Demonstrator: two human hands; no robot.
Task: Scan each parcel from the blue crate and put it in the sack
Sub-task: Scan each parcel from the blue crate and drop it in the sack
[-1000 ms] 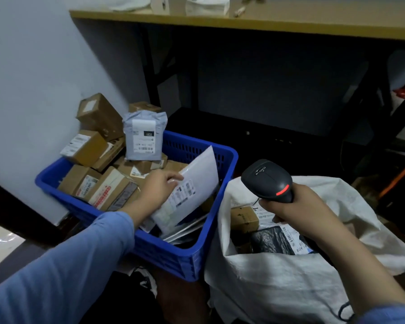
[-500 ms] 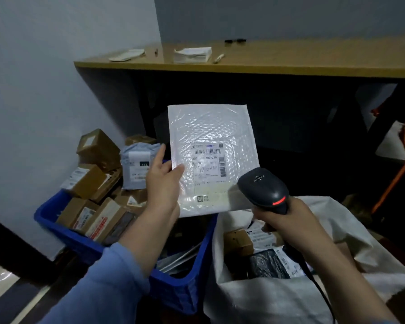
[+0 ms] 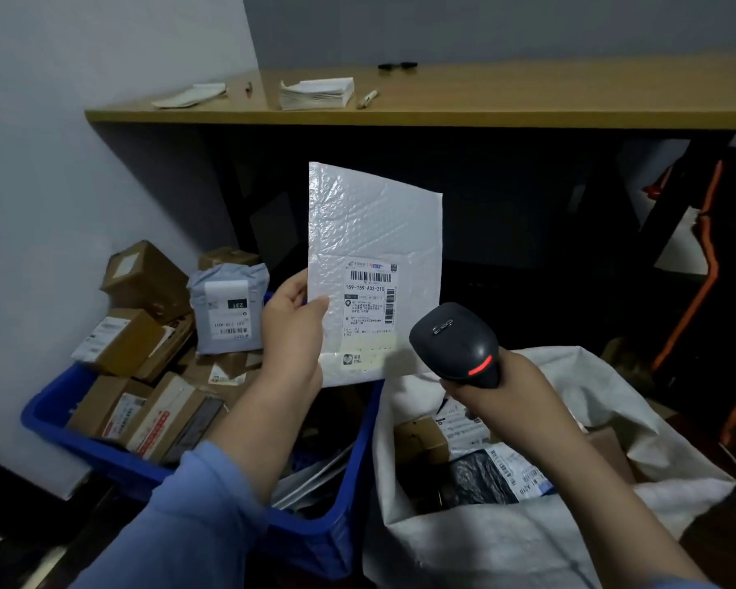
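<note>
One view only: a head-worn wide-angle camera, facing forward and down. The hands are close, mid-frame: left hand (image 3: 292,333) pinches the parcel (image 3: 375,231), right hand (image 3: 510,384) grips the scanner (image 3: 453,342). Crate (image 3: 360,482) near left, sack (image 3: 527,546) near right, shelf (image 3: 527,95) far, across the top.

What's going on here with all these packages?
A person is sorting deliveries. Their left hand holds a white bubble mailer upright above the blue crate, label facing them. Their right hand grips a black scanner just below the label, over the white sack. The crate holds more boxes and bags; the sack has a few parcels inside. This mailer is not in the sack yet.
</note>
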